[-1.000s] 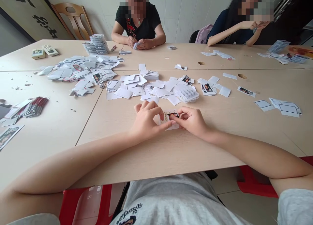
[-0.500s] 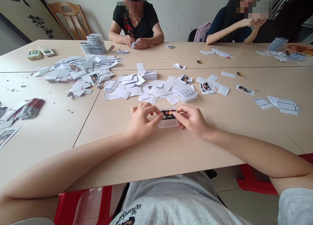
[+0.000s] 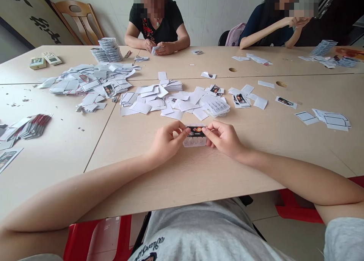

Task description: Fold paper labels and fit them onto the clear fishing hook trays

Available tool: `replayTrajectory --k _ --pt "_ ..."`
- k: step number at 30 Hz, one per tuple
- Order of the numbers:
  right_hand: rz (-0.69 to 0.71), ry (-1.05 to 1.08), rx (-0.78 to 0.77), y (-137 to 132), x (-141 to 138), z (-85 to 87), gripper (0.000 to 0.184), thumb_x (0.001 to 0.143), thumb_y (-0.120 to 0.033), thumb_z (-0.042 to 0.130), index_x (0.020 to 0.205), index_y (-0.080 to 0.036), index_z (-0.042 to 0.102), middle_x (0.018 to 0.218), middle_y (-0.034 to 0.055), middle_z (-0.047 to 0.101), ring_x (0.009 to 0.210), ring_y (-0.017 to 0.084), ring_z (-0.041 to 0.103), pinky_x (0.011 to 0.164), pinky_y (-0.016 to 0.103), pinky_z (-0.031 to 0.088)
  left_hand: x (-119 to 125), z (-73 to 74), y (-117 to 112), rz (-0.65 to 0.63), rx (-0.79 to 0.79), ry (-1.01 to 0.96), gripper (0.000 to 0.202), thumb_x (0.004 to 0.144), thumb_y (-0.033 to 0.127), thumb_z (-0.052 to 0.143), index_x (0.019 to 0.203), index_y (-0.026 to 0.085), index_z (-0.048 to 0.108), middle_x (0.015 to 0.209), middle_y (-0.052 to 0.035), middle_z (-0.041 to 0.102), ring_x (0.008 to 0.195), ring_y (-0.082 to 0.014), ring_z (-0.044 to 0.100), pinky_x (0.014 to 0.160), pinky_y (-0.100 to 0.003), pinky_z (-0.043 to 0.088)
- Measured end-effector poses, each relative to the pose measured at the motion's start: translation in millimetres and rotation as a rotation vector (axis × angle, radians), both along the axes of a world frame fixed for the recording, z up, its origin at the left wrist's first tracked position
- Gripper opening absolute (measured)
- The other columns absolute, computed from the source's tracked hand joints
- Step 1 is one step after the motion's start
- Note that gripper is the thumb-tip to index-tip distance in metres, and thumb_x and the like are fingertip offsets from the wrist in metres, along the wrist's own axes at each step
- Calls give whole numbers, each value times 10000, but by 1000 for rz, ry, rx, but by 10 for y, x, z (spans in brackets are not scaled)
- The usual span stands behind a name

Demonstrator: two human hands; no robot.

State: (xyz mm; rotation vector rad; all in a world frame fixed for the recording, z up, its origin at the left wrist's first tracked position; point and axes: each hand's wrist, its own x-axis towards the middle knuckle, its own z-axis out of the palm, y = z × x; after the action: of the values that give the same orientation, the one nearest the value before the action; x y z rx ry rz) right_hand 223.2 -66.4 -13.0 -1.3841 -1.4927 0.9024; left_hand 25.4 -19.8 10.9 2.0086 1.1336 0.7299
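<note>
The left hand (image 3: 168,143) is pinching the clear case (image 3: 194,141) at its 9 o'clock end, thumb against forefinger. The right hand (image 3: 226,139) is gripping the 3 o'clock end, its thumb pressing on the black printed label (image 3: 196,131). The label is lying across the case's upper part; whether it is inside or on top, I cannot tell. Small curved shapes are showing below it. The case is sitting near the table's front edge, between both hands.

Around the case, loose white cards (image 3: 187,106) are spreading at 11 o'clock, and a bunch of clear cases (image 3: 216,105) is lying at 1. Bordered cards (image 3: 335,121) are resting far off at 3, a red-edged stack (image 3: 36,125) at 9, and a large paper heap (image 3: 91,81) at 10. Beyond, a co-worker in black (image 3: 162,24) is sitting at 11, holding something small.
</note>
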Motion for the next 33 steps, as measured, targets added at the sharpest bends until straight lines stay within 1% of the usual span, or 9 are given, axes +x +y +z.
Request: replayTrajectory --k 4,8,10,12,15,18,23,27,33 --pt "1 -53 23 -1 5 16 325 863 -492 523 742 -191 507 523 1 563 456 131 543 395 222 376 15 -3 -21 -23 43 -24 282 866 438 504 770 178 556 743 6 612 539 -90 453 537 -243 377" --pt "-5 -115 66 7 11 19 321 879 -478 498 726 -196 481 505 -15 520 435 121 517 394 223 345 35 -12 -40 -39 81 -53 275 875 415 490 744 176 523 756 -11 629 627 -118 525 606 -253 430" --pt "-7 -147 82 12 14 15 315 881 -467 496 719 -197 469 507 -18 508 436 120 516 398 225 330 45 -17 -47 -41 76 -67 273 879 410 483 736 178 505 768 -18 636 669 -129 552 640 -260 448" --pt "-11 -171 95 16 14 14 309 882 -452 495 710 -199 451 512 -20 501 437 120 517 403 227 321 54 -19 -53 -38 59 -69 269 881 405 479 736 180 495 775 -20 636 670 -129 554 641 -262 452" --pt "-13 -202 123 17 8 21 305 884 -428 492 691 -201 427 532 -17 503 435 115 511 411 232 314 63 -23 -62 -29 37 -61 259 886 391 471 735 180 478 761 -12 616 623 -113 520 590 -247 427" --pt "-8 -228 152 13 -2 30 303 887 -407 486 676 -202 411 536 -18 491 443 114 505 421 237 314 69 -36 -71 -16 41 -38 247 892 366 457 725 184 455 714 5 566 586 -101 463 546 -232 384" --pt "-9 -255 179 9 -11 38 308 891 -384 473 657 -205 382 537 -25 458 449 108 484 436 240 313 78 -57 -76 -14 79 -10 245 897 346 436 711 189 414 692 11 514 599 -105 425 548 -232 360" --pt "-11 -272 198 7 -11 43 294 890 -357 469 656 -205 378 533 -26 450 454 106 470 447 242 313 83 -60 -73 -18 99 -24 244 899 324 436 700 191 387 673 19 486 594 -102 405 553 -232 348" --pt "-7 -271 222 5 -10 56 281 885 -328 469 652 -207 368 517 -29 448 451 104 445 454 241 302 94 -63 -88 -28 87 -49 238 894 280 451 688 189 375 641 29 459 573 -93 380 540 -225 332"
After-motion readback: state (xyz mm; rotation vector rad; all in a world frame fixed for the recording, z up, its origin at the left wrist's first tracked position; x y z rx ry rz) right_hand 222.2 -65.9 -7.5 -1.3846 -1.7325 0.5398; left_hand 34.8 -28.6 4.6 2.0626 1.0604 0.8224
